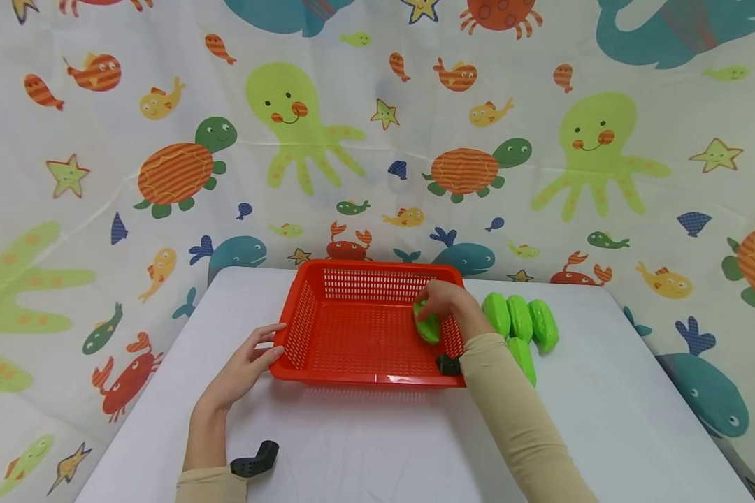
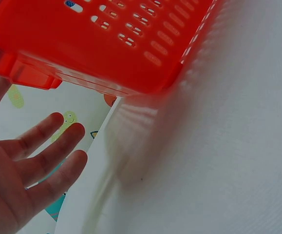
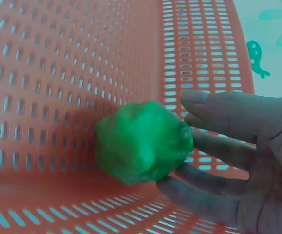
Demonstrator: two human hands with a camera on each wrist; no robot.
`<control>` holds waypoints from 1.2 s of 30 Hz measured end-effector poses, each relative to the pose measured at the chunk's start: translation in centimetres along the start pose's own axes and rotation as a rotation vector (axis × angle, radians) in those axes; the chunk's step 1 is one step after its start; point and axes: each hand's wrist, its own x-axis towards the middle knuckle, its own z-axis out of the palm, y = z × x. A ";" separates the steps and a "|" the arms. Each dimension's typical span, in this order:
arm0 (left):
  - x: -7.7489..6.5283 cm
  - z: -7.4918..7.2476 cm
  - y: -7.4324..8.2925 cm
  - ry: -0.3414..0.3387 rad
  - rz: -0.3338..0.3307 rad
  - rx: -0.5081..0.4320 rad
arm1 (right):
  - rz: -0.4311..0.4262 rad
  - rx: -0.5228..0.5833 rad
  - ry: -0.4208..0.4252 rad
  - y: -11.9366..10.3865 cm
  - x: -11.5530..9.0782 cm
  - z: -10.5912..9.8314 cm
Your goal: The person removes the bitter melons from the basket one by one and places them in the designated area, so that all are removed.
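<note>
A red perforated plastic basket (image 1: 358, 335) stands on the white table. Inside it, toward the right wall, my right hand (image 1: 447, 304) holds a glossy green oblong, lumpy object (image 1: 428, 327); its exact kind is unclear. The right wrist view shows the thumb and fingertips (image 3: 172, 184) at one end of this green object (image 3: 141, 144). At the basket's left side, my left hand (image 1: 245, 367) touches the rim with its fingers loosely spread. In the left wrist view, several fingers (image 2: 58, 156) of it hang apart from the basket wall (image 2: 106, 53).
Several similar green oblong objects (image 1: 521, 318) lie on the table, just right of the basket. The white table (image 1: 352, 447) reaches back to a curtain (image 1: 377, 161) printed with sea animals. Dark camera mounts (image 1: 254, 461) sit on the wrists.
</note>
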 end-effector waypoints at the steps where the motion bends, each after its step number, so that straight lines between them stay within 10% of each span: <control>1: 0.0 0.0 0.0 0.001 0.001 -0.002 | -0.007 -0.007 -0.004 0.0 0.1 0.0; 36: 0.0 0.0 0.0 -0.007 0.002 -0.009 | -0.039 -0.069 -0.009 0.3 0.2 0.9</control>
